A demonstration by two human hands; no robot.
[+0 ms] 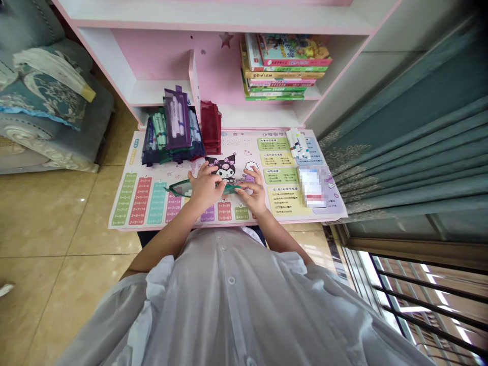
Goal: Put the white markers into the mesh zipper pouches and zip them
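A green-edged mesh zip pouch (182, 190) lies low over the near middle of the desk, its edge turned up toward me. My left hand (206, 189) is across its middle, thumb and forefinger pinched at the green edge, and covers part of it. At the pouch's right end, my right hand (252, 192) grips the green edge between thumb and fingers. What lies inside the pouch is mostly hidden. Beyond my left hand, a heap of mesh pouches with markers inside has a purple pouch (178, 119) on top. Red pouches (211, 127) stand beside that heap.
A bundle of white markers (298, 143) sits at the desk's right rear. In front of it is a blurred white packet (313, 187). Stacked books (284, 76) fill part of the pink shelf (229, 114) behind. A curtain (400, 137) hangs to the right, a sofa (49, 101) stands left.
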